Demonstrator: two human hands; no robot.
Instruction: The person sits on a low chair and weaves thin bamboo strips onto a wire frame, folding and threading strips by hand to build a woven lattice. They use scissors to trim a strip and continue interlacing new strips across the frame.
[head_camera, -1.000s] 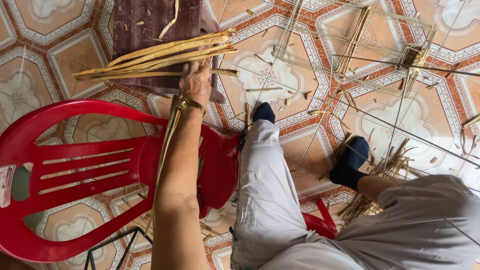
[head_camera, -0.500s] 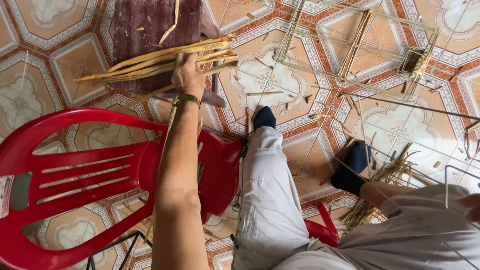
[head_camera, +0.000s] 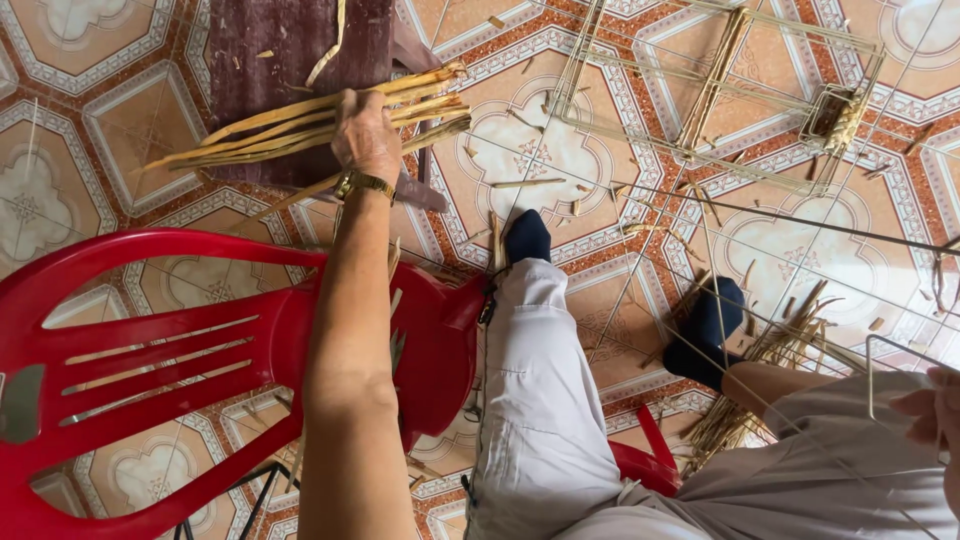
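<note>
My left hand, with a gold watch on its wrist, reaches out over a red plastic chair and grips a bundle of long dried reed strips. The bundle lies across a dark maroon mat on the tiled floor. At the right edge of the view, only part of my right hand shows. Its fingers are closed on a thin wire frame that rests over my lap. My legs in grey trousers stretch forward, ending in dark socks.
A larger rectangular wire frame, partly wrapped with reed, lies on the floor at the upper right. A pile of reed strips sits by my right foot. Scraps of reed litter the patterned tiles.
My left hand has reached a little farther out and to the left along the reed bundle. My right hand has come into sight at the right edge.
</note>
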